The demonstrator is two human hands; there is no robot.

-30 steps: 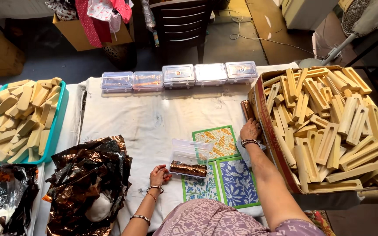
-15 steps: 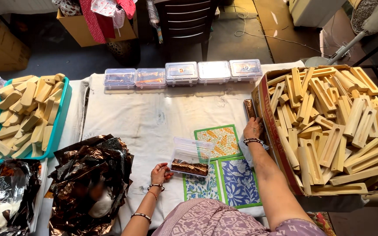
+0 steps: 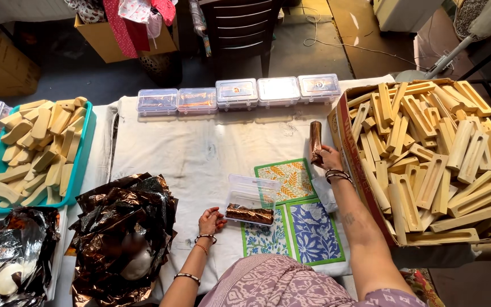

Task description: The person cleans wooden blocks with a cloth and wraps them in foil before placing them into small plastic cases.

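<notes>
Far left of the frame: a teal tray [image 3: 84, 165] heaped with pale bars, and below it crumpled foil [image 3: 12, 264]. Lower left of centre: a pile of dark copper foil [image 3: 123, 227] on the white cloth [image 3: 200, 148]. Just right of it, the left hand [image 3: 211, 220] rests on the cloth, fingers loosely curled and holding nothing, just beside an open clear box [image 3: 252, 199] containing one foil-wrapped bar [image 3: 249, 214]. The box sits on patterned mats [image 3: 296, 219] in the lower centre. Along the upper centre, a row of five closed clear boxes [image 3: 238, 94]. Right of centre, the right hand [image 3: 329, 157] grips a copper-wrapped bar [image 3: 315, 142], held upright near the edge of a cardboard carton [image 3: 352, 156]. Right of the frame: the carton is filled with pale wooden moulds [image 3: 433, 153]
</notes>
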